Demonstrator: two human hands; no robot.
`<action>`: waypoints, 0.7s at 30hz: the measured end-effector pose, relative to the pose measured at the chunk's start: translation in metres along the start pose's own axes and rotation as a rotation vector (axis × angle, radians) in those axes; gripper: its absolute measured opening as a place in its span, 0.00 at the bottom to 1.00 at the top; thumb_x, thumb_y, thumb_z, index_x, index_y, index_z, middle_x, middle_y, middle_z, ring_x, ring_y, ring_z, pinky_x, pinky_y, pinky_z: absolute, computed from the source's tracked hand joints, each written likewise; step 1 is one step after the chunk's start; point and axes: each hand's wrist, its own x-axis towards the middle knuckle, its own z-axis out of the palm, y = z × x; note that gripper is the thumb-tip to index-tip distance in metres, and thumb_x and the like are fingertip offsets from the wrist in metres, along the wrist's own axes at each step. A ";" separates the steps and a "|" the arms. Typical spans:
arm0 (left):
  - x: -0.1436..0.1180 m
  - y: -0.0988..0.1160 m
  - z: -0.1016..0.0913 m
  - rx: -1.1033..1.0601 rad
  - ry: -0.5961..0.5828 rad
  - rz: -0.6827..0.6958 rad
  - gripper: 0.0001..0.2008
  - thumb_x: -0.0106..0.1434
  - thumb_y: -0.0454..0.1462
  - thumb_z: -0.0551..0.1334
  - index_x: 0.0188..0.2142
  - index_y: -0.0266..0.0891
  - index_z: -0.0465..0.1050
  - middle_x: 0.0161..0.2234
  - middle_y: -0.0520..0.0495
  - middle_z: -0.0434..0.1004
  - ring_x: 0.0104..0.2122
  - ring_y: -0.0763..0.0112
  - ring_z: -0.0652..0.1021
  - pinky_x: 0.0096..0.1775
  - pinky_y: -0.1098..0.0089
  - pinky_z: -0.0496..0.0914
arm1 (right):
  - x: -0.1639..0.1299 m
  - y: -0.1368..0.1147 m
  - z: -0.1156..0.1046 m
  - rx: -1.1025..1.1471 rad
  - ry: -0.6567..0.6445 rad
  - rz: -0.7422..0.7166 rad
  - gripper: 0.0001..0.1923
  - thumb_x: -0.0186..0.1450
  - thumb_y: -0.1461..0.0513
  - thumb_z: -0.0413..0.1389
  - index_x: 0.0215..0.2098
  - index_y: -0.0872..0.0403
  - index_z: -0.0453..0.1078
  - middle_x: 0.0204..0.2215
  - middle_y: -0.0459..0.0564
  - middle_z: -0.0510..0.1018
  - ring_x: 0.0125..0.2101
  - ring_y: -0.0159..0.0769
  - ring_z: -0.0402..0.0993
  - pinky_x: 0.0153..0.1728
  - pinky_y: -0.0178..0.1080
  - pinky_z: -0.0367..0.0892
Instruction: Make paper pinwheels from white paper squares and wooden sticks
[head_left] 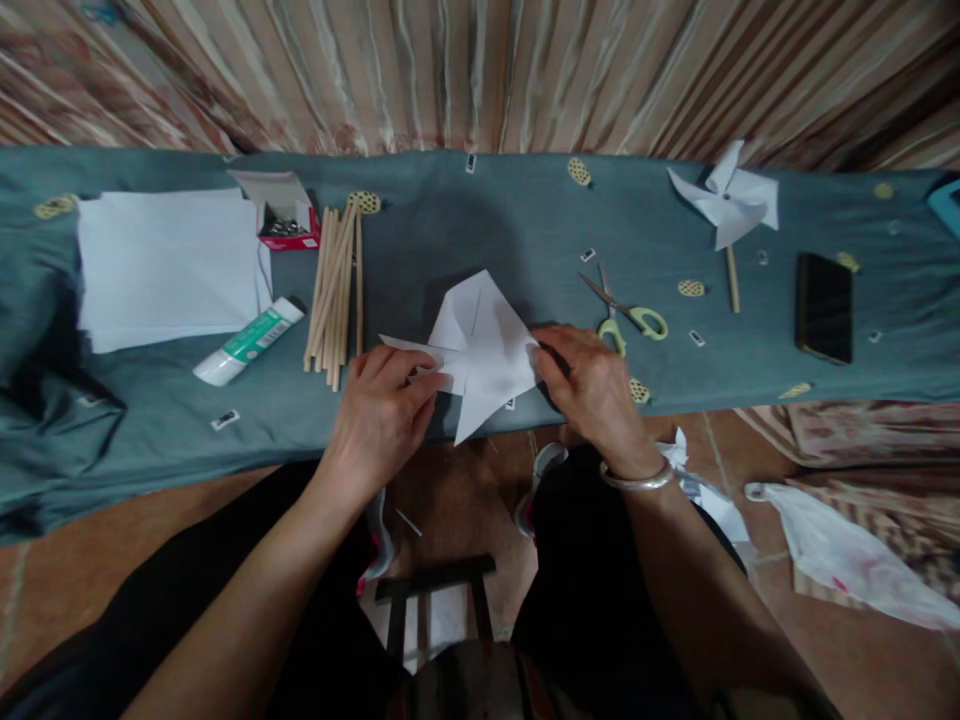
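I noted both hands, left hand [382, 405] and right hand [589, 385], pinching the half-folded paper [484, 350] at the surface's [480, 215] near edge; I judged an overhanging flap might tear or slip floorward.

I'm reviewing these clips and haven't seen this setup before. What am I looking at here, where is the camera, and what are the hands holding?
One camera, worn on a person's head, looks down at their own bare hands. The left hand and right hand both grip a folded white paper at the near edge of a table under a grey-blue cloth. On it lie a paper stack, a glue tube, wooden sticks, scissors, a finished pinwheel and a phone.
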 end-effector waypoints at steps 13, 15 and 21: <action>-0.007 0.033 -0.003 -0.161 -0.040 0.132 0.10 0.63 0.36 0.63 0.44 0.35 0.74 0.41 0.42 0.78 0.39 0.59 0.75 0.37 0.61 0.68 | -0.025 -0.015 0.001 0.084 -0.010 -0.130 0.13 0.69 0.66 0.50 0.47 0.58 0.74 0.47 0.58 0.79 0.48 0.45 0.74 0.51 0.51 0.70; -0.009 0.035 0.001 -0.145 -0.055 0.126 0.08 0.64 0.34 0.62 0.44 0.35 0.74 0.41 0.42 0.78 0.39 0.60 0.75 0.36 0.62 0.69 | -0.025 -0.014 0.002 0.137 -0.055 -0.156 0.15 0.68 0.68 0.48 0.47 0.57 0.74 0.49 0.57 0.79 0.50 0.44 0.73 0.53 0.51 0.69; -0.010 0.031 0.006 -0.158 -0.040 0.108 0.07 0.66 0.31 0.59 0.43 0.33 0.74 0.39 0.42 0.77 0.39 0.63 0.76 0.39 0.63 0.73 | -0.024 -0.010 0.002 0.227 -0.113 -0.142 0.18 0.66 0.71 0.46 0.48 0.56 0.74 0.50 0.57 0.78 0.52 0.43 0.72 0.54 0.51 0.68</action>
